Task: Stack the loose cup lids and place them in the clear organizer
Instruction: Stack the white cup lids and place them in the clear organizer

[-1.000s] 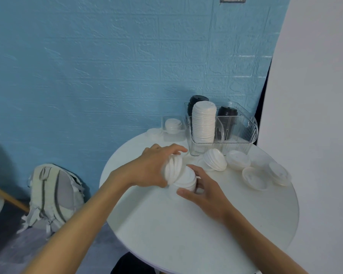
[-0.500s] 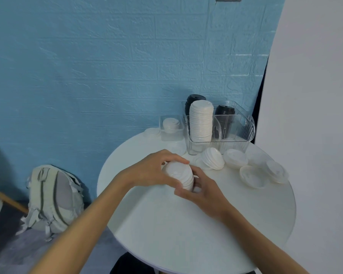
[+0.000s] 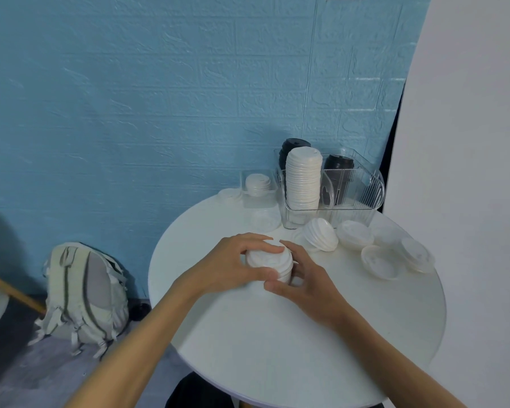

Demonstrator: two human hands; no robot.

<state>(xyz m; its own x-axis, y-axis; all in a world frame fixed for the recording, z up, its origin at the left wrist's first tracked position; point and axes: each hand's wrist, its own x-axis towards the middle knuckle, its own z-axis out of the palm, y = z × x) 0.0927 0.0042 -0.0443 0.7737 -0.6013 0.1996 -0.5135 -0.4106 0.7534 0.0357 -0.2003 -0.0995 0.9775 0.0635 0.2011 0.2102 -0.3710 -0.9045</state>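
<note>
The lid stack (image 3: 270, 262) sits near the centre of the round worktop (image 3: 277, 348), cupped between both hands. The left hand (image 3: 227, 267) curls over its top and near side; the right hand (image 3: 304, 279) curls round its far side. The lids look light, thin and slippery, and probably flex under pressure. Grip the stack by its sides, squeezing gently. The clear organizer (image 3: 351, 207) stands at the far edge, with loose lids (image 3: 379, 260) near the right edge.

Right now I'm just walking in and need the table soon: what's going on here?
A person is stacking white lids. Both the left hand and right hand grip a small stack on the table. More loose lids lie by the clear organizer, which already holds a tall stack.
</note>
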